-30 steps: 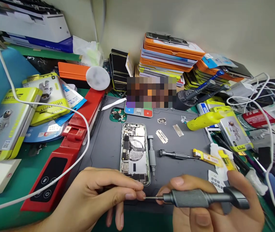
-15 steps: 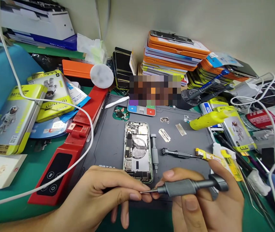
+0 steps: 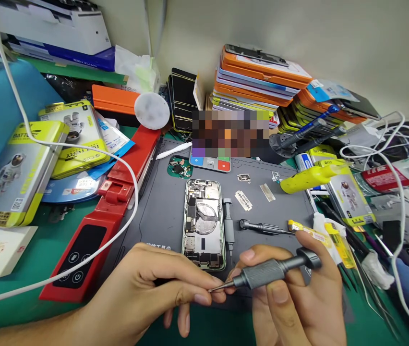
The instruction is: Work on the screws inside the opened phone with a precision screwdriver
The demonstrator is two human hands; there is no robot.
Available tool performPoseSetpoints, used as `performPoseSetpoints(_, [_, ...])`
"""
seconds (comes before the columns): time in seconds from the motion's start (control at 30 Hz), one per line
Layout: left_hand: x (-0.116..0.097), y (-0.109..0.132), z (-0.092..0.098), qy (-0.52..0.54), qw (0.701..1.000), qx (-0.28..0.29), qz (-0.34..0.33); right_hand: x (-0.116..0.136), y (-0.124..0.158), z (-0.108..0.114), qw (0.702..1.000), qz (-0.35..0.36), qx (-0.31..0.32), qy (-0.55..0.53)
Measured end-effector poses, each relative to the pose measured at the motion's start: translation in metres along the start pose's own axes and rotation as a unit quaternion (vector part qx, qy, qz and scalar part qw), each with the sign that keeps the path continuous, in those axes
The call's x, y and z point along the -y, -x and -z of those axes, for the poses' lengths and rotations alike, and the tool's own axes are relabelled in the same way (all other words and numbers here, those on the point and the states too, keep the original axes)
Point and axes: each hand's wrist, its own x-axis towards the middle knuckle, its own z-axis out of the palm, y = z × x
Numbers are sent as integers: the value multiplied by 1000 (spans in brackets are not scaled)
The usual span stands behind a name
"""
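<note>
My right hand [image 3: 291, 288] is closed around a grey screwdriver [image 3: 265, 274], its cap end pointing up and right under the fingers. The thin tip reaches the fingertips of my left hand [image 3: 168, 281]. Thumb and index finger of that hand are pinched at the tip; anything tiny between them is too small to make out. Just beyond both hands lies an opened phone [image 3: 204, 226], its inner boards and a round coil area showing. A second grey screwdriver [image 3: 229, 226] lies along the phone's right side.
On the dark work mat [image 3: 164, 202] lie a razor blade [image 3: 244, 201], another screwdriver [image 3: 264, 227] and small metal parts. A red device [image 3: 82, 259] and a white cable [image 3: 134, 211] are on the left. Stacked boxes [image 3: 258, 81] stand behind; a yellow bottle [image 3: 303, 179] and tweezers lie right.
The screwdriver's cap end has swung left and slightly up, tilting the tool more steeply. My right hand has shifted left with it; the left pinch stays at the tip.
</note>
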Motion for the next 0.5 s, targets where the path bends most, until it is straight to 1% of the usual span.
performPoseSetpoints(0.27, [-1,0,0,5,999,-14,37,-3,1,1,1000,22,-7,18])
performPoseSetpoints(0.43, [3,1,1,-9,999,-17,37,-2,2,1,1000,-3,-3,6])
performPoseSetpoints(0.5, [4,1,1,-21,999,-11,24,-2,1,2,1000,-18,-1,-10])
